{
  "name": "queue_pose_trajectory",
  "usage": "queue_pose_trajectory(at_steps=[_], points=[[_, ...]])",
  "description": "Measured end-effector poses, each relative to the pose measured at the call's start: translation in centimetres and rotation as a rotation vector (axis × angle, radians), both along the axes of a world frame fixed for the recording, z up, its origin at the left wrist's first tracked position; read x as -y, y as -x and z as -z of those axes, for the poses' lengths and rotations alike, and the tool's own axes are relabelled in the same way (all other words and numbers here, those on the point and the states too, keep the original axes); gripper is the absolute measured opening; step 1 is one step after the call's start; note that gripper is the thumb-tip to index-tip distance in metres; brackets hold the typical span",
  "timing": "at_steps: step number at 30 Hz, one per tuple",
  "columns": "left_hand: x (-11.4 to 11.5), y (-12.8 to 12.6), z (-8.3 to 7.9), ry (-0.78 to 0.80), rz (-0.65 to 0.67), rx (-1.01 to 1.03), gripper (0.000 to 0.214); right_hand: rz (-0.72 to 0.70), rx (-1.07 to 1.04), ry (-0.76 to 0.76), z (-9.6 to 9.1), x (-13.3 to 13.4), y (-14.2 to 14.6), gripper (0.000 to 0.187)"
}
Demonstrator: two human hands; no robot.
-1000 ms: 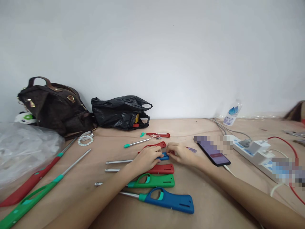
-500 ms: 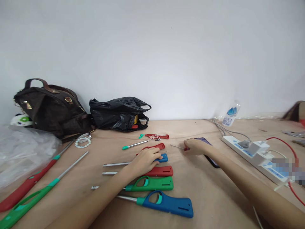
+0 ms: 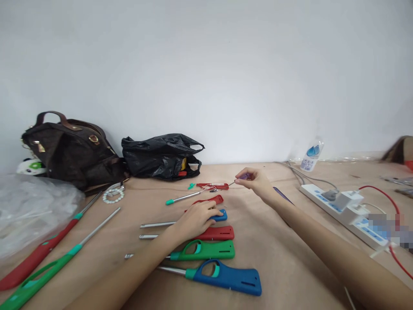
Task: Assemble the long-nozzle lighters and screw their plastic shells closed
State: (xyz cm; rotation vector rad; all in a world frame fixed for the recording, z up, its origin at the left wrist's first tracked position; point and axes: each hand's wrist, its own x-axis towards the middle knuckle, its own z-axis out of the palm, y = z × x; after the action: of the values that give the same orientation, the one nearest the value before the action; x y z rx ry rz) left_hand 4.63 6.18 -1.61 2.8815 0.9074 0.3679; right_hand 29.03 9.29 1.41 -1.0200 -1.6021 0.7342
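Note:
My left hand [image 3: 200, 214] lies over a blue gas lighter [image 3: 222, 215], fingers curled on its handle and hiding part of it; its metal tube [image 3: 158, 224] points left. Raised above the table, my right hand [image 3: 254, 183] pinches a small screwdriver [image 3: 244, 177] with a purple handle, its thin shaft toward the left. Beyond lie an opened red lighter half-shell [image 3: 222, 186], a metal tube with a green end [image 3: 183, 198] and thin wires, and another red shell [image 3: 217, 199]. Nearer me are a red lighter [image 3: 219, 233], a green lighter [image 3: 209, 249] and a blue lighter [image 3: 238, 277].
At left, red [image 3: 41, 254] and green lighters [image 3: 48, 271] lie by a clear plastic bag [image 3: 35, 211], a bracelet [image 3: 112, 195] and a dark handbag [image 3: 71, 150]. A black plastic bag [image 3: 155, 157], bottle [image 3: 311, 155], phone [image 3: 282, 195] and power strip [image 3: 348, 213] are around.
My right hand has lifted from beside the phone and moved up and slightly left, carrying the screwdriver toward the opened red shell. My left hand stays on the blue lighter.

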Motion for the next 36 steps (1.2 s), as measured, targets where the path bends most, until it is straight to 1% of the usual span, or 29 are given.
queue_pose_trajectory(at_steps=[2,4,6,10,15,22,30,36], points=[[-0.1,0.1,0.2,-0.021,0.008,-0.004,0.030,0.002,-0.139,-0.014,0.2,-0.2,0.6,0.036],[-0.2,0.1,0.3,-0.041,0.023,-0.003,0.027,-0.038,-0.190,-0.046,0.3,-0.2,1.1,0.035],[-0.2,0.1,0.3,-0.055,0.039,-0.002,0.026,-0.115,-0.170,-0.049,0.5,0.1,1.5,0.034],[-0.4,0.1,0.6,-0.085,0.060,-0.003,0.023,-0.266,-0.086,0.000,1.0,0.8,2.0,0.032],[-0.6,0.1,0.9,-0.117,0.060,0.001,0.025,-0.337,0.005,0.034,1.1,1.7,2.5,0.029],[-0.6,0.2,0.9,-0.155,0.087,0.038,0.025,-0.350,0.070,0.020,1.0,2.0,2.7,0.029],[-0.1,0.0,0.3,-0.152,0.064,-0.029,0.024,-0.350,0.100,0.033,1.4,1.8,2.6,0.030],[-0.2,0.1,0.7,-0.180,0.069,-0.002,0.025,-0.340,0.145,0.016,1.1,2.1,2.7,0.027]])
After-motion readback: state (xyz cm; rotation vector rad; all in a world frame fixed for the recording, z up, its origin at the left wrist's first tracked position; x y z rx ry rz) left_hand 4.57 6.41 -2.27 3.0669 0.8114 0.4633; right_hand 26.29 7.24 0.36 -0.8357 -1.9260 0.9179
